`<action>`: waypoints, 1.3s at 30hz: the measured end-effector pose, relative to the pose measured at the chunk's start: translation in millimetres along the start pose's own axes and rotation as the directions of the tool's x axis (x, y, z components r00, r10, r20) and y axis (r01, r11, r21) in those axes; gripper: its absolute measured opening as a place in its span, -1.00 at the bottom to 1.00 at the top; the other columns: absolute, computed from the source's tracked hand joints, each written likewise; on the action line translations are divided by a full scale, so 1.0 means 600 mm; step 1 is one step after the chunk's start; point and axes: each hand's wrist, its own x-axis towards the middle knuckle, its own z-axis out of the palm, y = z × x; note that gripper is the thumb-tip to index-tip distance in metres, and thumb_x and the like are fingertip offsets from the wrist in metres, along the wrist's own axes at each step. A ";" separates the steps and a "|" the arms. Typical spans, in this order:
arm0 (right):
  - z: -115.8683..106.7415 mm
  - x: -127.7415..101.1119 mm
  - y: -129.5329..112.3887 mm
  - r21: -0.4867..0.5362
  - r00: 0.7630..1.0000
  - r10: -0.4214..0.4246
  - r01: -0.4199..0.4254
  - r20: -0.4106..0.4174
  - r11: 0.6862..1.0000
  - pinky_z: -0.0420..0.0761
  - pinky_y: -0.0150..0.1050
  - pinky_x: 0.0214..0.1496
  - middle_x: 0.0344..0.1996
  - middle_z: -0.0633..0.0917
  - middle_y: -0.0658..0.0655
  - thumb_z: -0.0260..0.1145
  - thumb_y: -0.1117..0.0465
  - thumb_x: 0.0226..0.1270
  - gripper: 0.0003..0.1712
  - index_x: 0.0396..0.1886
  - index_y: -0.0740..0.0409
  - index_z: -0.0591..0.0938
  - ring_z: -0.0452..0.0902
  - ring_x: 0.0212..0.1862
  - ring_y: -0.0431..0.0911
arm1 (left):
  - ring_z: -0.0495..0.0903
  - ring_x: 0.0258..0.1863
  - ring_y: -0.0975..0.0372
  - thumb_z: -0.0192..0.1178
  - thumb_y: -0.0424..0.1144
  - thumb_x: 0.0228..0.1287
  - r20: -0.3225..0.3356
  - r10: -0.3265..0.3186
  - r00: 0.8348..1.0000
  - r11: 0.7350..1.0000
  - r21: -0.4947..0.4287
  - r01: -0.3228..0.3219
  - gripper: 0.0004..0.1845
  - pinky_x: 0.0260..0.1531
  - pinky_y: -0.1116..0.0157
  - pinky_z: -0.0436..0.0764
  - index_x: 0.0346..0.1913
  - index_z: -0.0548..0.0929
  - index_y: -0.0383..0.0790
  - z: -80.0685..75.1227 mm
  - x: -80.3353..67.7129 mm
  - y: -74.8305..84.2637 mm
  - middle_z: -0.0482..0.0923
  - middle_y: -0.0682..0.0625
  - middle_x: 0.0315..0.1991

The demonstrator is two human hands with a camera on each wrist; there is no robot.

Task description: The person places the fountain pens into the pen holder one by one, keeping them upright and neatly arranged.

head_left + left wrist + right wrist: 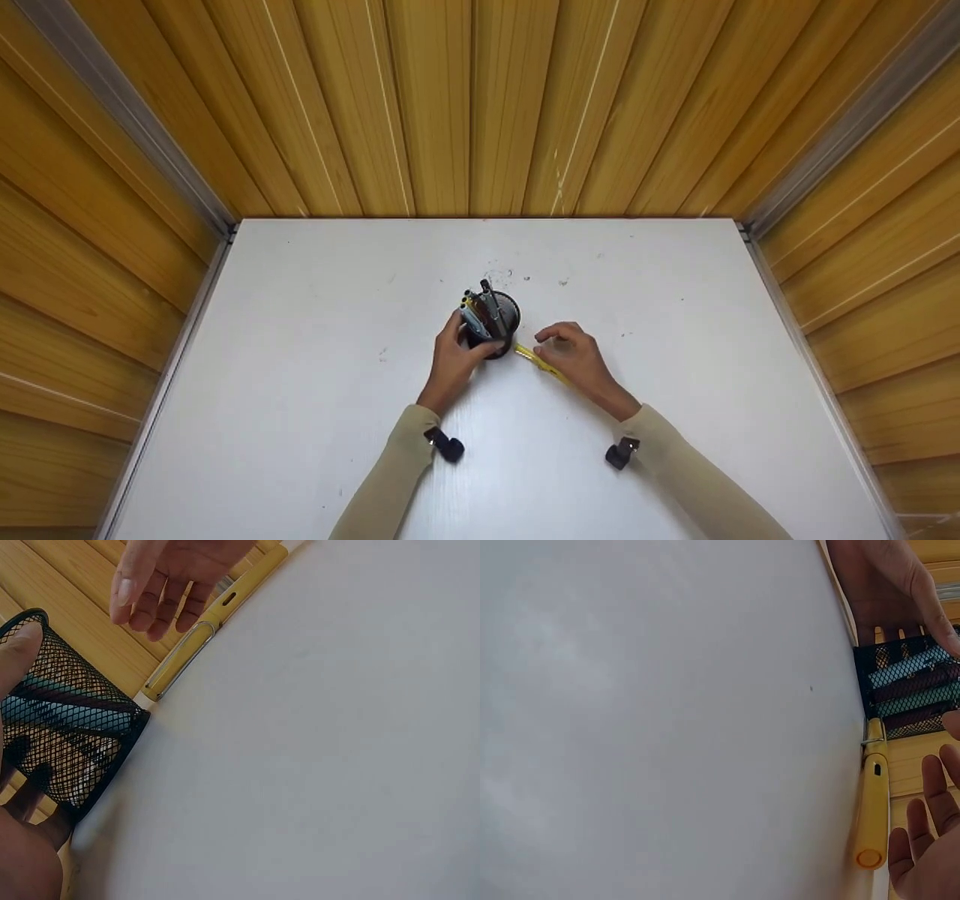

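A black mesh pen holder point(513, 313) stands on the white table, packed with several pens point(484, 309) that lean toward its left side. My left hand point(452, 361) grips the holder, thumb on the near side and fingers around the left. On the table just right of the holder lies a yellow pen point(251, 586) with a silver wire clip. My right hand point(579, 361) hovers beside this pen, fingers loosely bent and holding nothing. In the right wrist view the pen's round end point(870, 858) points toward the camera, and a gap shows between it and the fingers point(921, 825).
The white tabletop point(300, 375) spreads around both hands, with small dark marks point(499, 271) behind the holder. Wood-patterned panels point(435, 112) rise at the back and both sides, with metal posts at the corners. A small black camera sits on each wrist.
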 end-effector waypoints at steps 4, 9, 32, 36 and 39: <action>-0.004 -0.007 0.008 -0.015 1.000 -0.008 0.008 -0.015 1.000 0.57 -0.10 0.23 -0.10 0.79 0.19 0.60 0.41 0.35 -0.82 -0.09 0.26 0.82 0.59 0.09 0.09 | 0.48 0.55 -0.08 0.69 -0.22 0.19 0.003 -0.002 1.000 1.000 0.004 0.002 -0.14 0.57 0.03 0.47 0.54 0.52 -0.09 0.001 0.000 -0.001 0.58 -0.09 0.46; -0.009 -0.012 0.014 -0.051 1.000 0.017 -0.018 -0.011 0.999 0.57 -0.22 0.20 -0.09 0.78 0.14 0.61 0.38 0.35 -0.81 -0.09 0.17 0.84 0.60 0.08 0.09 | 0.50 0.53 -0.10 0.70 -0.21 0.18 0.005 -0.015 1.000 1.000 0.016 0.015 -0.12 0.55 0.06 0.50 0.55 0.51 -0.06 0.000 0.001 -0.001 0.57 -0.09 0.45; -0.002 -0.025 0.045 -0.217 0.985 -0.170 0.172 0.028 0.961 0.49 -0.35 0.25 -0.12 0.80 0.02 0.69 0.43 0.16 -0.67 -0.08 0.19 0.82 0.52 0.11 0.02 | 0.47 0.55 -0.11 0.69 -0.27 0.17 -0.006 0.005 1.000 1.000 -0.013 -0.005 -0.16 0.59 0.03 0.44 0.51 0.54 -0.14 0.001 0.001 -0.002 0.58 -0.13 0.45; 0.003 -0.028 0.050 -0.242 0.978 -0.206 0.206 0.026 0.948 0.48 -0.31 0.25 -0.14 0.79 0.03 0.70 0.43 0.11 -0.65 -0.11 0.18 0.82 0.51 0.10 0.03 | 0.47 0.55 -0.11 0.69 -0.26 0.19 -0.003 0.009 1.000 1.000 -0.008 -0.009 -0.16 0.58 0.03 0.45 0.53 0.53 -0.13 0.000 0.000 -0.001 0.58 -0.12 0.46; 0.005 -0.029 0.053 -0.259 0.974 -0.228 0.225 0.020 0.939 0.48 -0.28 0.26 -0.16 0.78 0.03 0.71 0.43 0.07 -0.64 -0.12 0.16 0.83 0.52 0.10 0.05 | 0.48 0.54 -0.08 0.69 -0.26 0.20 0.001 0.014 1.000 1.000 -0.007 -0.014 -0.15 0.57 0.04 0.47 0.53 0.53 -0.12 0.000 0.000 -0.001 0.58 -0.12 0.45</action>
